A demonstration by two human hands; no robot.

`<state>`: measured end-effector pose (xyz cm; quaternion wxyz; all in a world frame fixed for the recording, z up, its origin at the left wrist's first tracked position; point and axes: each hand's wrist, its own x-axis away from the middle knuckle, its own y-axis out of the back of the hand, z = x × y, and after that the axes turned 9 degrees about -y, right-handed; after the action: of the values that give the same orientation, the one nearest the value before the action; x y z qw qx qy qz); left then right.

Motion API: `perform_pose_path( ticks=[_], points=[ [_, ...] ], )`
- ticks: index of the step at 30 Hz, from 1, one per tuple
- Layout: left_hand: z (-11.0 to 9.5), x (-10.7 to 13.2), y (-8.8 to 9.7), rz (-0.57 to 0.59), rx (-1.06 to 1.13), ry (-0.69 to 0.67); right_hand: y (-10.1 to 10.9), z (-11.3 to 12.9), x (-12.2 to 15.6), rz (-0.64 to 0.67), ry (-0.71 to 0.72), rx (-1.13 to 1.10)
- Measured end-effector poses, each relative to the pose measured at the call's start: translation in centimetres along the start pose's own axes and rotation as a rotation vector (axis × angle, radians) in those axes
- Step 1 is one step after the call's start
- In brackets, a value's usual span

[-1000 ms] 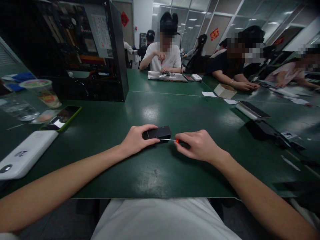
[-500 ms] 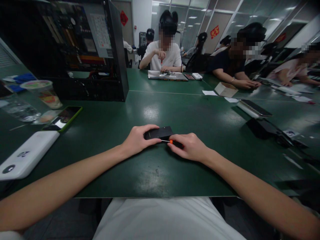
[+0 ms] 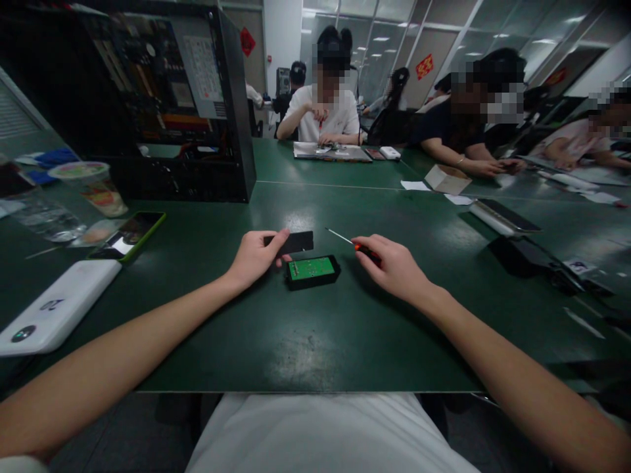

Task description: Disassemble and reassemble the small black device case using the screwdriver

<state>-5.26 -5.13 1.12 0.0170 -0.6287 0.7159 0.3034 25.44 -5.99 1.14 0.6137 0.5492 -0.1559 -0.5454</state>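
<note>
My left hand (image 3: 256, 257) grips a flat black cover (image 3: 300, 242) between thumb and fingers, held just above and behind a small black case (image 3: 315, 282). Inside that case, a green circuit board (image 3: 311, 268) faces up. The case rests on the green table, and the left fingertips are close to its left end; whether they touch it I cannot tell. My right hand (image 3: 387, 263) is closed around the black and orange handle of a screwdriver (image 3: 340, 236). Its thin metal shaft points up and left, apart from the case and the cover.
An open computer tower (image 3: 239, 131) stands at the back left. Left of me are a plastic cup (image 3: 91, 187), a phone (image 3: 140, 230) and a white power bank (image 3: 54, 309). A black device with cables (image 3: 522, 259) lies right. Co-workers sit across the table (image 3: 296, 355).
The cover has come off the case and moved up and left in my left hand, exposing the green board. My right hand has drawn the screwdriver away to the right.
</note>
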Motion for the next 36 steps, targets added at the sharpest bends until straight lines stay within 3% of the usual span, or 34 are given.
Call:
perform_pose_path(
  ticks=[5, 13, 17, 22, 27, 36],
  points=[
    [1.2, -0.6, 0.3, 0.084, -0.057, 0.065, -1.0, -0.3, -0.1, 0.151, -0.058, 0.071],
    [2.5, -1.2, 1.3, 0.144, -0.511, -0.19, -1.0, 0.8, 0.1, 0.223, -0.069, 0.153],
    [2.8, -1.4, 1.7, 0.192, -0.524, -0.228, -0.9, 0.8, 0.1, 0.176, -0.03, 0.114],
    [3.0, -1.3, 1.4, 0.269, -0.539, -0.278, -1.1, 1.9, 0.0, 0.065, 0.126, -0.065],
    [3.0, -1.3, 1.2, 0.256, -0.551, -0.282, -2.3, 4.8, 0.3, 0.182, 0.239, -0.02],
    [2.9, -1.2, 1.0, 0.171, -0.398, -0.244, -1.9, 8.8, 1.5, 0.321, 0.179, -0.074]
  ],
)
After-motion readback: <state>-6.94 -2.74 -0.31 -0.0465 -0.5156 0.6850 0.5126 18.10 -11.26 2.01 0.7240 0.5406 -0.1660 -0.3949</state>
